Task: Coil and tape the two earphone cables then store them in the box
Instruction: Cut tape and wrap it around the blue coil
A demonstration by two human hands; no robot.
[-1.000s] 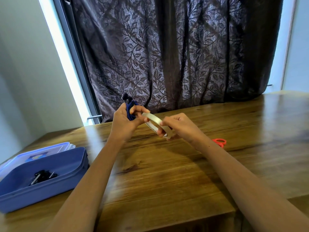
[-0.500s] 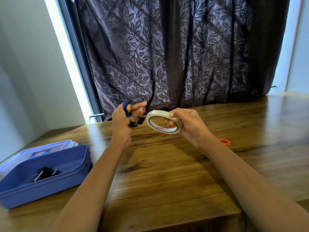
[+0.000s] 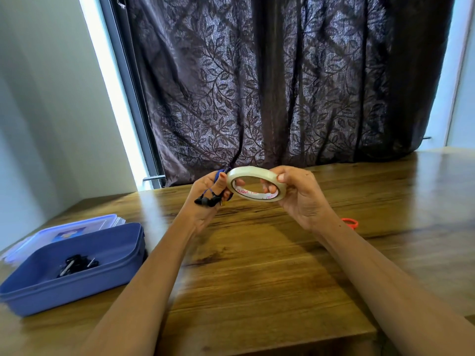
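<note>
Clasping a blue-cabled earphone (image 3: pixel 207 201), black buds dangling at the palm, the left grip (image 3: pixel 203 214) is raised above the table (image 3: pixel 257 278), thumb against the tape roll (image 3: pixel 246 172). The right grip (image 3: pixel 300 199) grasps that roll, fingers through its core. A second earphone (image 3: pixel 77 264) lies inside the open box (image 3: pixel 77 289), far left.

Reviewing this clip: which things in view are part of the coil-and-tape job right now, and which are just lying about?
In the job: blue earphone cable, held in the left hand; tape roll, held in the right hand; box; black earphones lying in it.
Lying about: lid behind the box; orange loop behind the right forearm, perhaps scissors; curtain.
</note>
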